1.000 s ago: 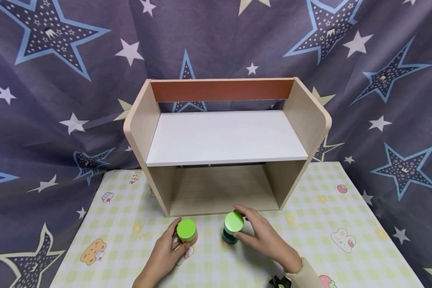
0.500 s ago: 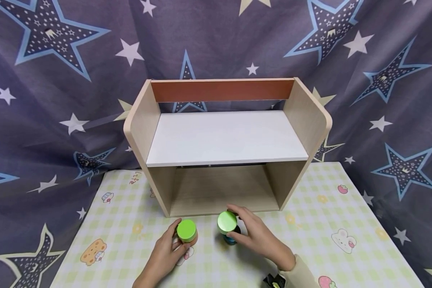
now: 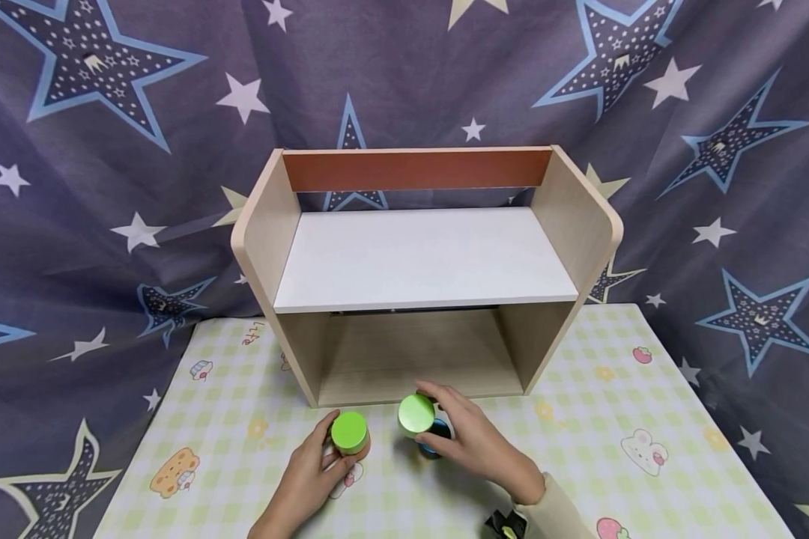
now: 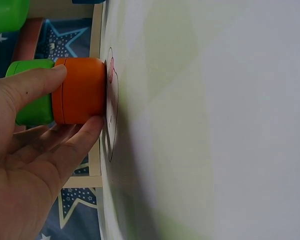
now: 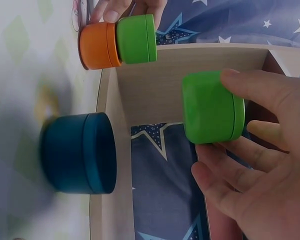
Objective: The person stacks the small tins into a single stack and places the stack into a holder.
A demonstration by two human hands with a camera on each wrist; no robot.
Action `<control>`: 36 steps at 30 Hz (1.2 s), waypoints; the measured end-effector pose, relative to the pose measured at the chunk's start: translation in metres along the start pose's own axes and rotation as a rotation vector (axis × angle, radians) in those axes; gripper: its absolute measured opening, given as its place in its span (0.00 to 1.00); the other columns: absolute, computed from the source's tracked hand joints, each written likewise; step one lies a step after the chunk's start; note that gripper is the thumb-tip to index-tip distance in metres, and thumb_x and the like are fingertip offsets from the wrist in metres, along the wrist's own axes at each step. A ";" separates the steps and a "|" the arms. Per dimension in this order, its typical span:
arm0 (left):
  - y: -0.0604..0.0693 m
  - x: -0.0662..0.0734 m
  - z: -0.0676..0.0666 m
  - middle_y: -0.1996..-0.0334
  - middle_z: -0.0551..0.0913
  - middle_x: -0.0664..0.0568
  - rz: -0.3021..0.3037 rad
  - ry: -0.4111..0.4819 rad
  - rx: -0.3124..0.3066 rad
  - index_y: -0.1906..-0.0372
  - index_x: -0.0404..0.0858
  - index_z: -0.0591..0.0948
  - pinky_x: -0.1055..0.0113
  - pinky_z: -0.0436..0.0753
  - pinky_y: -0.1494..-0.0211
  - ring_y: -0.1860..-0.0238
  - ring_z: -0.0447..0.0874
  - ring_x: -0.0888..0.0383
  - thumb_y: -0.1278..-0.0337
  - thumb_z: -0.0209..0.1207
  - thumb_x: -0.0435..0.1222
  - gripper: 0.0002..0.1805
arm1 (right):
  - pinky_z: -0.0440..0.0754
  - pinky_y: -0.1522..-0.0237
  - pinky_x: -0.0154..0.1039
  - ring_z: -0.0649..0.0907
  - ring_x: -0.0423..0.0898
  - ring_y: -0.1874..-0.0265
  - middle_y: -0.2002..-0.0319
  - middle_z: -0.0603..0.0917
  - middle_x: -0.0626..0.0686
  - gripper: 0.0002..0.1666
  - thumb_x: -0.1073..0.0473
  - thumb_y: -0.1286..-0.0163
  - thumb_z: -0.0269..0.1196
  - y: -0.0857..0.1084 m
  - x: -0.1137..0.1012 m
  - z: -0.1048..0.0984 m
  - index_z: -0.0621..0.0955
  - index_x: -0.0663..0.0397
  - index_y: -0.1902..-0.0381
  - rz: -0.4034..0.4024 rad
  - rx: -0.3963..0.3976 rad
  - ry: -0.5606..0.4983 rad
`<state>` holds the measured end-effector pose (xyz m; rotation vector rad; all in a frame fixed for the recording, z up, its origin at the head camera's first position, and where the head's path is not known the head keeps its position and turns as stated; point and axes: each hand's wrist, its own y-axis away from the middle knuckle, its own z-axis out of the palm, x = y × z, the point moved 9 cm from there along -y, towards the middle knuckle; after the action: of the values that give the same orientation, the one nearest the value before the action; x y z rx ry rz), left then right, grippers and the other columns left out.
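Observation:
My left hand [image 3: 310, 462] grips a small orange cup [image 4: 82, 91] standing on the table, its thumb at the seam near the top. A small green cup [image 3: 349, 430] sits upon the orange one. My right hand [image 3: 475, 434] holds another green cup [image 5: 212, 107] between thumb and fingers, raised off the table. Just below and to its right, apart from it, a dark blue cup [image 5: 72, 154] stands upright on the tablecloth; its top looks dark and open. In the head view the right fingers and the green cup partly cover the blue cup [image 3: 430, 452].
Behind the hands stands a two-level wooden shelf with a white middle board [image 3: 425, 258] and a reddish-brown back rail [image 3: 418, 170]. A checked tablecloth [image 3: 600, 434] with cartoon prints covers the table. A star-patterned curtain [image 3: 404, 67] hangs behind.
My right hand has lifted the green cup off the blue cup and moved it leftward, leaving the blue cup standing. The left hand and its stacked cups have stayed put.

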<state>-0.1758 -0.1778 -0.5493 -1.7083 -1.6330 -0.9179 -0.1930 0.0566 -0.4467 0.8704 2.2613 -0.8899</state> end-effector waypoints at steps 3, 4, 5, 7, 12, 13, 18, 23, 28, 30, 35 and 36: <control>0.000 0.001 0.000 0.31 0.71 0.41 0.000 -0.004 0.000 0.23 0.36 0.60 0.43 0.71 0.34 0.33 0.70 0.43 0.43 0.71 0.33 0.45 | 0.81 0.45 0.45 0.78 0.47 0.41 0.37 0.75 0.51 0.44 0.57 0.35 0.72 -0.003 -0.002 0.002 0.64 0.50 0.26 -0.007 -0.005 -0.003; 0.000 0.001 0.000 0.31 0.71 0.40 0.000 -0.005 0.000 0.23 0.36 0.60 0.43 0.71 0.34 0.33 0.70 0.43 0.43 0.71 0.33 0.45 | 0.82 0.45 0.46 0.78 0.47 0.41 0.37 0.75 0.52 0.44 0.57 0.35 0.72 -0.004 -0.002 0.003 0.64 0.51 0.26 -0.010 -0.006 -0.003; 0.000 0.001 0.000 0.31 0.71 0.40 0.000 -0.007 0.000 0.23 0.36 0.60 0.43 0.71 0.34 0.33 0.70 0.43 0.43 0.71 0.33 0.45 | 0.82 0.45 0.45 0.78 0.47 0.41 0.37 0.75 0.52 0.44 0.57 0.35 0.72 -0.004 -0.003 0.004 0.64 0.51 0.26 -0.013 -0.008 -0.005; 0.000 0.001 0.000 0.32 0.71 0.40 0.000 -0.007 0.003 0.23 0.36 0.60 0.43 0.71 0.34 0.33 0.70 0.43 0.43 0.71 0.33 0.45 | 0.82 0.45 0.47 0.78 0.48 0.41 0.37 0.75 0.52 0.44 0.58 0.35 0.73 -0.006 -0.004 0.006 0.64 0.51 0.26 -0.015 -0.011 -0.013; 0.001 0.001 -0.001 0.33 0.72 0.40 0.019 -0.003 0.008 0.24 0.35 0.61 0.46 0.72 0.35 0.33 0.71 0.44 0.44 0.72 0.34 0.45 | 0.81 0.45 0.44 0.77 0.47 0.40 0.35 0.74 0.51 0.44 0.57 0.34 0.72 -0.010 -0.005 0.012 0.64 0.49 0.25 -0.002 -0.034 -0.021; 0.001 0.002 -0.001 0.33 0.72 0.39 0.033 -0.008 0.009 0.24 0.34 0.61 0.46 0.73 0.35 0.34 0.71 0.43 0.44 0.72 0.34 0.45 | 0.81 0.44 0.43 0.77 0.46 0.40 0.35 0.74 0.51 0.44 0.57 0.34 0.72 -0.011 -0.006 0.013 0.64 0.49 0.25 0.000 -0.038 -0.020; 0.002 0.003 -0.002 0.33 0.72 0.39 0.046 -0.002 0.012 0.24 0.34 0.62 0.49 0.75 0.36 0.33 0.71 0.44 0.45 0.72 0.34 0.46 | 0.81 0.44 0.43 0.77 0.47 0.39 0.35 0.75 0.52 0.45 0.56 0.35 0.72 -0.016 -0.009 0.018 0.64 0.49 0.25 -0.011 -0.041 -0.005; 0.000 0.001 0.000 0.33 0.72 0.39 0.028 0.007 0.004 0.24 0.35 0.62 0.54 0.77 0.39 0.33 0.71 0.45 0.44 0.71 0.33 0.44 | 0.80 0.42 0.42 0.77 0.47 0.40 0.36 0.76 0.53 0.45 0.56 0.35 0.73 -0.021 -0.012 0.025 0.64 0.50 0.25 -0.022 -0.047 0.014; -0.001 -0.001 0.001 0.33 0.71 0.39 0.011 0.025 -0.009 0.24 0.34 0.61 0.59 0.81 0.43 0.34 0.71 0.44 0.43 0.70 0.32 0.44 | 0.78 0.40 0.41 0.76 0.45 0.38 0.36 0.75 0.52 0.44 0.54 0.34 0.72 -0.026 -0.013 0.034 0.64 0.48 0.25 -0.011 -0.078 0.036; -0.001 -0.001 0.001 0.33 0.72 0.39 0.009 0.022 -0.009 0.24 0.35 0.61 0.58 0.81 0.43 0.34 0.71 0.43 0.43 0.71 0.33 0.44 | 0.77 0.39 0.41 0.76 0.45 0.38 0.36 0.75 0.53 0.44 0.53 0.34 0.72 -0.028 -0.014 0.036 0.64 0.47 0.25 -0.006 -0.087 0.039; -0.001 -0.001 0.000 0.33 0.72 0.41 0.008 -0.005 -0.003 0.24 0.36 0.62 0.50 0.77 0.38 0.34 0.72 0.44 0.43 0.72 0.36 0.45 | 0.76 0.38 0.41 0.76 0.45 0.38 0.36 0.76 0.53 0.44 0.53 0.34 0.72 -0.031 -0.016 0.043 0.65 0.48 0.25 -0.018 -0.100 0.029; -0.001 -0.001 0.000 0.33 0.72 0.41 0.005 -0.006 -0.003 0.24 0.36 0.62 0.49 0.76 0.38 0.34 0.72 0.44 0.43 0.72 0.36 0.45 | 0.76 0.38 0.41 0.76 0.45 0.38 0.36 0.76 0.52 0.44 0.53 0.34 0.72 -0.031 -0.017 0.044 0.65 0.48 0.25 -0.021 -0.104 0.028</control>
<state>-0.1769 -0.1788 -0.5501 -1.7181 -1.6308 -0.9138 -0.1941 0.0005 -0.4511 0.8179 2.3221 -0.7667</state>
